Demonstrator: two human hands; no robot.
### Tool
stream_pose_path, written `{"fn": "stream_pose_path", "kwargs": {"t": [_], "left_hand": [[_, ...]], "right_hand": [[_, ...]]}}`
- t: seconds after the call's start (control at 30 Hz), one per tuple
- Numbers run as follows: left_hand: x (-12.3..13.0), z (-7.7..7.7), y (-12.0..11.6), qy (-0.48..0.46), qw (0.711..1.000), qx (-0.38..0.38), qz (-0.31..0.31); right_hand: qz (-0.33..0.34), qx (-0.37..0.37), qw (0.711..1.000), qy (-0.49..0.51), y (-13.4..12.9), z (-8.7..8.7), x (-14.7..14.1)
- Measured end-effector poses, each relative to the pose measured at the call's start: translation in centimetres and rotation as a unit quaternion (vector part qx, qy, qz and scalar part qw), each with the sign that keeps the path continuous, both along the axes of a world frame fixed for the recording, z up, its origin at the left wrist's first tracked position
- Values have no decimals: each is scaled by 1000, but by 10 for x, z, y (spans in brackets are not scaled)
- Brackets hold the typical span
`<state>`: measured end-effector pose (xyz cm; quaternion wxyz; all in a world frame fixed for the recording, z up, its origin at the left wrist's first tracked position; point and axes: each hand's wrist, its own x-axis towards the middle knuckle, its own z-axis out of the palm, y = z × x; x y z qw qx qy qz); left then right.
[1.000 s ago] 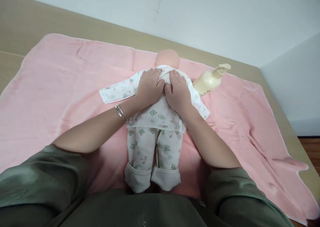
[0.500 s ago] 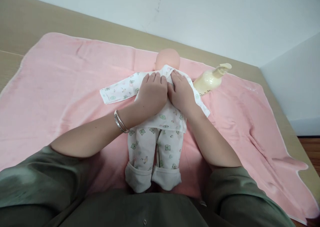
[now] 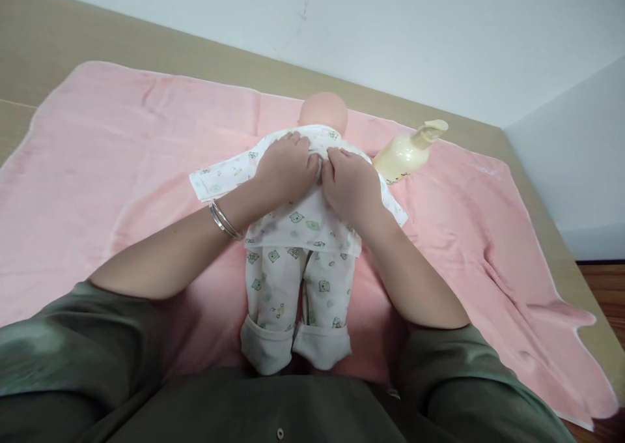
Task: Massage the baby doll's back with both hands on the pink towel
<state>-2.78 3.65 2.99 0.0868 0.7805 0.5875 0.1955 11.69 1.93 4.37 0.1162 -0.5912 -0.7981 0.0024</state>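
A baby doll (image 3: 323, 109) lies on a pink blanket, the bald crown of its head pointing away from me. It wears a white long-sleeved top (image 3: 303, 228) with green animal prints and matching trousers (image 3: 278, 286), their cuffs turned up. Both my hands are at the upper part of the top. My left hand (image 3: 288, 166) has its fingers bent and pinches the cloth near the middle. Close beside it, my right hand (image 3: 352, 185) grips the same area with thumb and curled fingers. Fabric is bunched between the two thumbs, and the fingertips are partly hidden.
A pale yellow pump bottle (image 3: 403, 156) lies tilted on the blanket to the right of the doll. The pink blanket (image 3: 122, 137) covers most of a wooden table (image 3: 43, 39). White walls (image 3: 390, 32) rise behind and at the right.
My hands have gone from lying fairly flat on the doll's top to pinching its cloth, with fingers more curled. The collar cloth now sits gathered between them.
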Motion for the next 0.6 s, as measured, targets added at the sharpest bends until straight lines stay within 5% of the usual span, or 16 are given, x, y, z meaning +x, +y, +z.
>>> {"fn": "stream_pose_path", "kwargs": {"t": [0.2, 0.47, 0.6], "left_hand": [[9, -4, -18, 32, 998, 44, 16], [-9, -10, 20, -51, 999, -5, 3], [-8, -13, 19, -62, 998, 12, 5]], "right_hand": [[-7, 10, 1000, 23, 20, -8, 6], [13, -26, 999, 12, -24, 14, -6], [42, -65, 995, 69, -13, 11, -1]]}}
